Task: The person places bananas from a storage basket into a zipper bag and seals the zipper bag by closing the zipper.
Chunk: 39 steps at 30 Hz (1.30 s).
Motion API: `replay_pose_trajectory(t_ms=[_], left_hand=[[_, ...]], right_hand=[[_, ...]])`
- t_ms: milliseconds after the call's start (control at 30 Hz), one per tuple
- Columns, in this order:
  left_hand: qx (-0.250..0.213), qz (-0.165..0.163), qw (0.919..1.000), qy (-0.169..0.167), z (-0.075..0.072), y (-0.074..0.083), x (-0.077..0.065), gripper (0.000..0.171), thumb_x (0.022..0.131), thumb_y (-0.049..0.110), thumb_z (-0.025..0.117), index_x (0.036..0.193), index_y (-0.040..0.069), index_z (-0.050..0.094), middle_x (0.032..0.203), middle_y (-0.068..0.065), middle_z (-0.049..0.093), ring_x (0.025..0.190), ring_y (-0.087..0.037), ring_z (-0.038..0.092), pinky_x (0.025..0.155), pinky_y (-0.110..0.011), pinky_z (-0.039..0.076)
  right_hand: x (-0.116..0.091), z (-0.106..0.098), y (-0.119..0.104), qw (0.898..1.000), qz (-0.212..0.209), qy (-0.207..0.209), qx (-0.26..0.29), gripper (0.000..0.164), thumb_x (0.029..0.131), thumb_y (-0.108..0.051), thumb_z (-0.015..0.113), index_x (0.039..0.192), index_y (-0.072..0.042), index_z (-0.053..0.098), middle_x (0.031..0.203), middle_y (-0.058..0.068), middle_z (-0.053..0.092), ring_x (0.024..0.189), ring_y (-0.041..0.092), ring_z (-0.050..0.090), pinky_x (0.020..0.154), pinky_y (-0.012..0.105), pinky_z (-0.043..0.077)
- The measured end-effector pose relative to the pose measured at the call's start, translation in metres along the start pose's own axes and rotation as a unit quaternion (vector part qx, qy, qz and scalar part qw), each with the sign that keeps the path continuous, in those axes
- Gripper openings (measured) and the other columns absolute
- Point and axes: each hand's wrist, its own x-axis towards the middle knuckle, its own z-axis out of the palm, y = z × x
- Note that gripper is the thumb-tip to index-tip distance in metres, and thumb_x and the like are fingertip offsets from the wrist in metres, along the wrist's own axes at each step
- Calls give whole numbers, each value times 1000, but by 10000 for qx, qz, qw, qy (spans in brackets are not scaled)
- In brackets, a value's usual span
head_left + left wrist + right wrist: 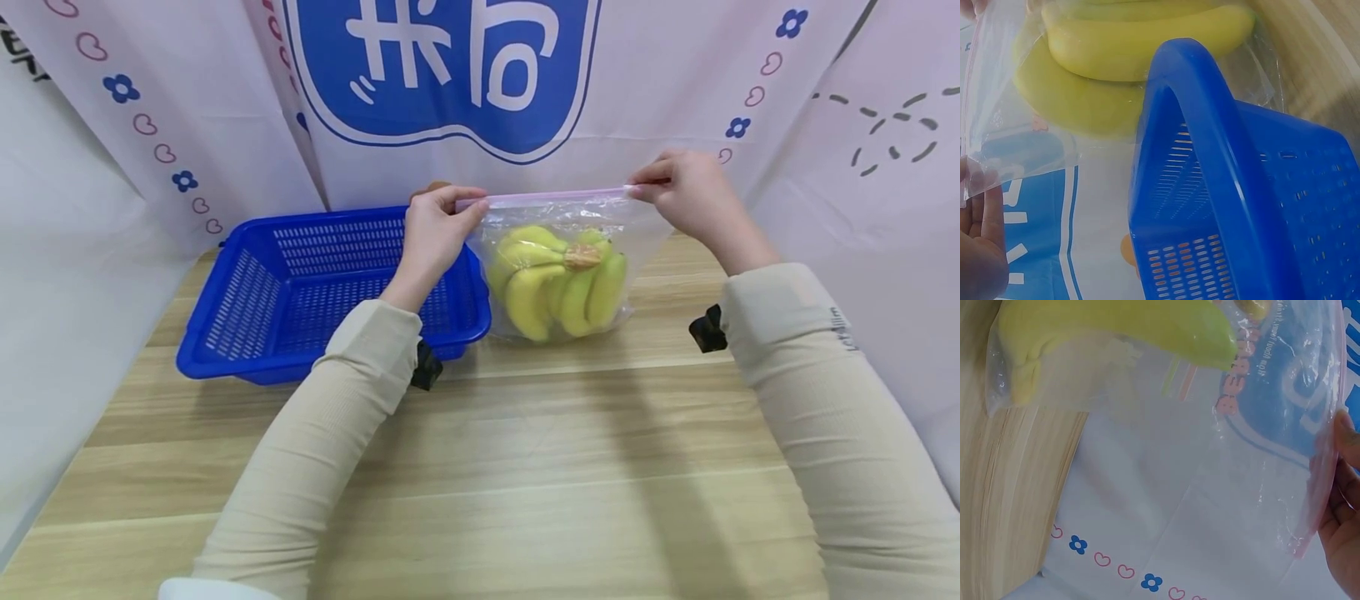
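Observation:
A clear zip bag with a pink zip strip stands upright on the table, with a bunch of bananas inside. My left hand pinches the left end of the strip between thumb and fingers. At the strip's right end, my right hand pinches it too, so the top edge is stretched nearly straight. The right wrist view shows the thumb and fingers of that hand on the pink strip. In the left wrist view, the bananas show through the plastic.
A blue plastic basket with slotted walls stands left of the bag, under my left forearm. Something brownish shows behind its back rim. A white printed cloth hangs behind the wooden table.

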Motion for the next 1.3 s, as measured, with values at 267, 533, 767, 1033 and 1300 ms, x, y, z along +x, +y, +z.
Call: replay_pose_trajectory(t_ms=[267,533,767,1033,1300], left_hand=[[40,20,10000,18,1,1,-1,25,91,23,65,111,10,71,103,-6,65,72,-8,52,58,-15,43],[29,-31,10000,-12,1,-1,-1,25,91,23,65,112,11,71,103,-5,66,73,-8,52,59,-15,44],[45,-43,10000,11,0,-1,-1,25,91,23,65,112,11,71,104,-6,67,74,-8,53,61,-15,45],[94,28,10000,6,1,-2,0,24,92,21,64,112,11,71,102,-7,68,71,-8,52,59,-15,43],[127,38,9999,9,1,-1,-1,24,92,20,63,113,10,70,107,-8,69,74,-8,54,62,-15,46]], right_hand=[[-2,-2,7,9999,74,114,-41,29,94,-15,59,112,5,67,110,26,62,96,37,56,74,34,41],[-3,-3,13,9998,86,161,-82,28,94,-15,60,110,6,68,110,27,64,94,37,58,72,31,41],[-4,-5,15,9997,161,140,-107,27,94,-14,59,110,6,68,111,26,64,95,36,58,71,28,41],[-5,-7,19,9992,375,60,-91,29,95,-13,56,114,6,65,115,27,62,99,38,57,77,39,49],[-6,-7,28,9986,503,92,-111,31,95,-14,56,116,7,64,117,29,60,102,40,56,82,46,48]])
